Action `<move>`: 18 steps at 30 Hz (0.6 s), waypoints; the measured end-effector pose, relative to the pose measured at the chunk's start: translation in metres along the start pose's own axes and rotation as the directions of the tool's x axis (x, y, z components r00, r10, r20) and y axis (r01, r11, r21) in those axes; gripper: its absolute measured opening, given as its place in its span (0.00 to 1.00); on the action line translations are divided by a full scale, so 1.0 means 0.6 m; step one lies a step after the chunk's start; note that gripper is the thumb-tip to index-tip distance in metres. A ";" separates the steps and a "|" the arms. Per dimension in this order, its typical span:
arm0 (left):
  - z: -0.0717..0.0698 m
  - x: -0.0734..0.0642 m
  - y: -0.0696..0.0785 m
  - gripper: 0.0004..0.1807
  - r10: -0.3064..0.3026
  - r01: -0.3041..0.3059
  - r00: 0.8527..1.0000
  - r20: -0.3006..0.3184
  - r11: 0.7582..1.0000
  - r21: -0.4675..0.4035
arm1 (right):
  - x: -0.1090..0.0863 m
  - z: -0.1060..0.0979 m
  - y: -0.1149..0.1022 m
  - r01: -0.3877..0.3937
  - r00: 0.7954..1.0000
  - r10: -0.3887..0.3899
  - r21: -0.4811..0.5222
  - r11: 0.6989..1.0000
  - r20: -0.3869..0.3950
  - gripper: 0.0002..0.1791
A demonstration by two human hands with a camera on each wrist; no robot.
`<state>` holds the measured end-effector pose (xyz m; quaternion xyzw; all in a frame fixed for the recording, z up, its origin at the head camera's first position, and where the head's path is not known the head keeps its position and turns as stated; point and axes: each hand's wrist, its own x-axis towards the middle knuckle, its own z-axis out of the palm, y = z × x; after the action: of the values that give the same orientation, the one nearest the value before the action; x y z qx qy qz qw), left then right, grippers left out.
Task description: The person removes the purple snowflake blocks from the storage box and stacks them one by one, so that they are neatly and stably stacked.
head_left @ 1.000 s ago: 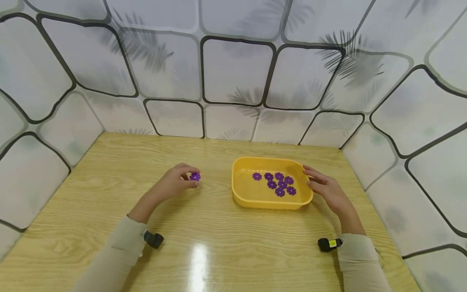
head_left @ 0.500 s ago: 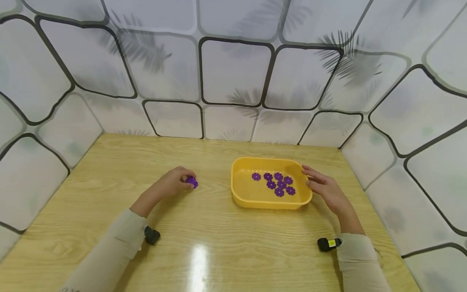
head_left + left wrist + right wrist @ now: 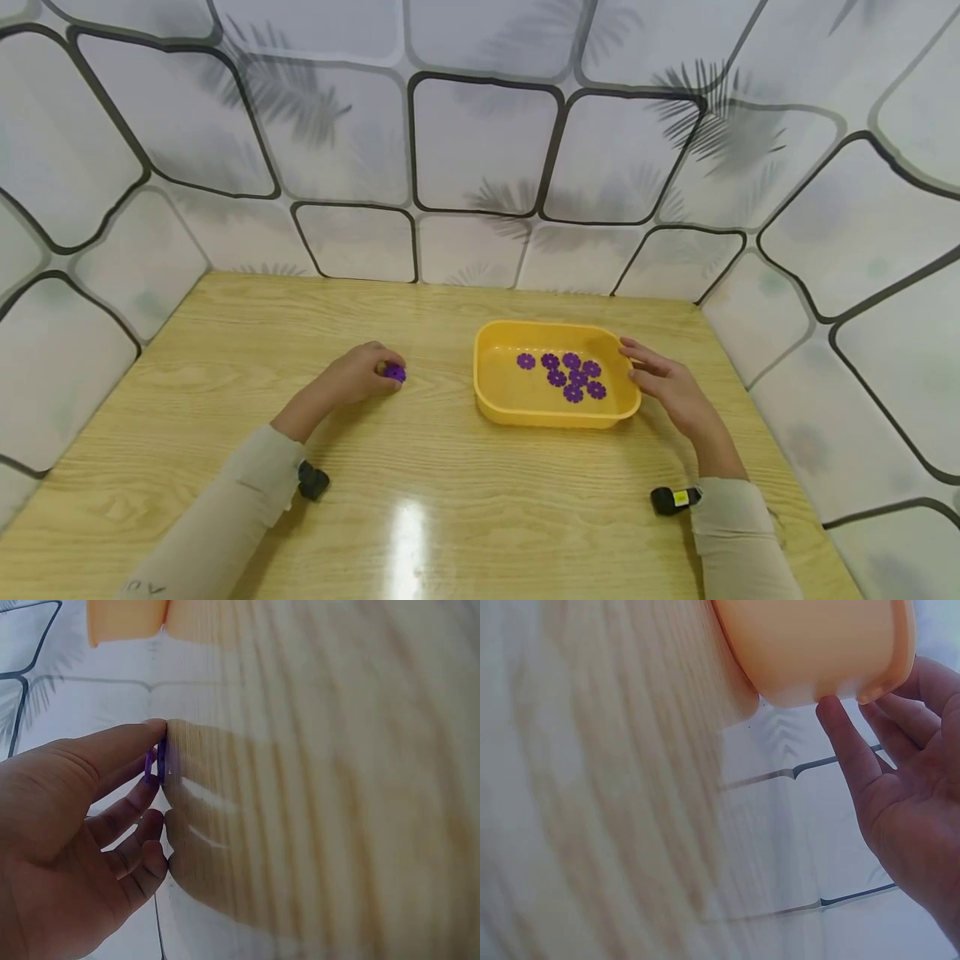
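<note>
Near the table's middle my left hand [image 3: 354, 375] pinches a purple flower-shaped disc [image 3: 395, 373] between thumb and fingers, low at the tabletop. In the left wrist view two thin purple edges show side by side at the fingertips of the left hand [image 3: 82, 832]; whether they belong to separate discs is hard to tell. A yellow plastic basin [image 3: 555, 417] stands to the right with several purple discs [image 3: 578, 378] on its floor. My right hand [image 3: 671, 392] rests with fairly straight fingers against the basin's right end. Its thumb and fingers touch the outer wall of the basin [image 3: 817, 652].
The wooden table [image 3: 465, 500] runs back to a patterned wall [image 3: 487, 150], with further walls at left and right. Small dark cameras sit on both wrists. A bright light reflection [image 3: 407, 542] shows near the front of the table.
My left hand has shifted slightly left and nearer the front with the disc, whose tilt has changed. The right hand and the basin have stayed in place.
</note>
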<state>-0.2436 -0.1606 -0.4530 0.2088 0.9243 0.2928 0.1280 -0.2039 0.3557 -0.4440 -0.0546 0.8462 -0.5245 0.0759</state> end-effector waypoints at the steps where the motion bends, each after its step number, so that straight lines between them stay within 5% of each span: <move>1: 0.000 0.000 0.000 0.19 0.001 -0.001 1.000 -0.002 1.000 0.004 | 0.000 0.000 0.000 0.001 1.000 -0.001 0.000 1.000 0.001 0.29; 18: 0.004 0.002 -0.001 0.18 0.010 -0.010 1.000 -0.008 1.000 -0.020 | 0.000 0.001 0.003 0.004 1.000 -0.004 0.001 1.000 0.004 0.30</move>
<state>-0.2440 -0.1593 -0.4553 0.2111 0.9206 0.3036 0.1251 -0.2038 0.3559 -0.4458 -0.0573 0.8457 -0.5250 0.0769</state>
